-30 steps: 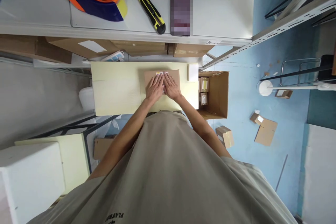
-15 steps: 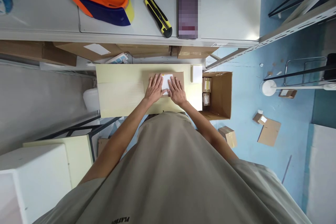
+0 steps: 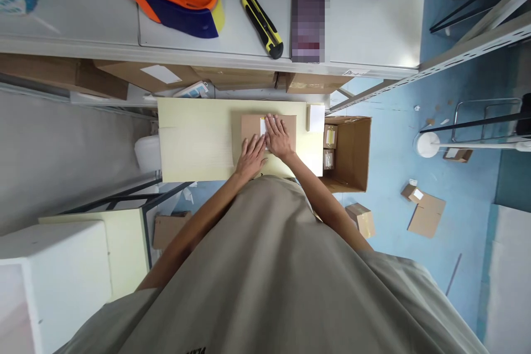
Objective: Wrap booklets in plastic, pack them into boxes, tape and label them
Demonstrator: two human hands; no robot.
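Observation:
A brown cardboard box (image 3: 250, 126) lies on the pale yellow tabletop (image 3: 194, 138) in front of me. On its top is a white label (image 3: 263, 126), mostly covered by my fingers. My right hand (image 3: 279, 137) rests flat over the label with its fingers stretched out. Lower down, my left hand (image 3: 251, 158) touches the box's near left part, its fingers extended and holding nothing. A stack of white labels or cards (image 3: 316, 118) sits at the table's right end.
Right of the table stands an open carton (image 3: 352, 155) with small taped boxes inside. The shelf above carries a tape dispenser (image 3: 178, 3), a utility knife (image 3: 260, 22) and a blurred dark rectangular item (image 3: 307, 25). A closed box (image 3: 362, 220) and flat cardboard (image 3: 427, 213) lie on the floor.
My left hand has slid down toward the box's near edge. My right hand has moved over the label, covering more of it. The whole view has shifted slightly.

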